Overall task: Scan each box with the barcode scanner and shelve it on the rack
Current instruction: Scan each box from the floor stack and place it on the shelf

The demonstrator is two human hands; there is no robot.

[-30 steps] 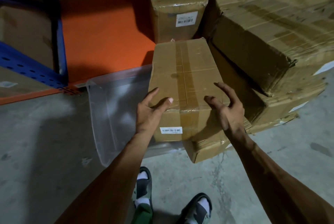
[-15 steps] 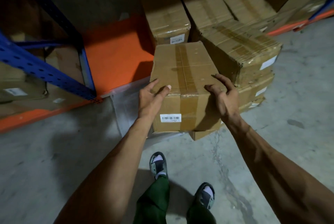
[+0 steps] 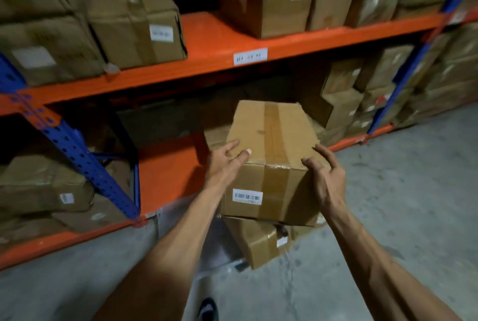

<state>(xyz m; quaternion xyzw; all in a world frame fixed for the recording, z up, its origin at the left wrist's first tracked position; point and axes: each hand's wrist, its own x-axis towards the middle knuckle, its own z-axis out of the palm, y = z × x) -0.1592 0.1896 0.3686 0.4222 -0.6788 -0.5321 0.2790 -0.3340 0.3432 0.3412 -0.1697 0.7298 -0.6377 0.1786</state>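
— Brown cardboard box point(image 3: 269, 144), taped along the top: where is it?

— In the air in front of the rack point(image 3: 207, 59), held between both hands, above another box point(image 3: 258, 243) on the concrete floor point(image 3: 401, 191). A white barcode label point(image 3: 247, 197) faces the camera.

— And the grip?

— The left hand point(image 3: 225, 162) clasps the near left top corner, thumb across the top edge. The right hand point(image 3: 326, 178) clasps the near right corner, fingers curled over the top.

— The rack?

— Orange beams, blue uprights point(image 3: 85, 162). Labelled boxes stand on the upper shelf point(image 3: 212, 33); more fill the lower bay point(image 3: 344, 108) at the right. The scanner I cannot see
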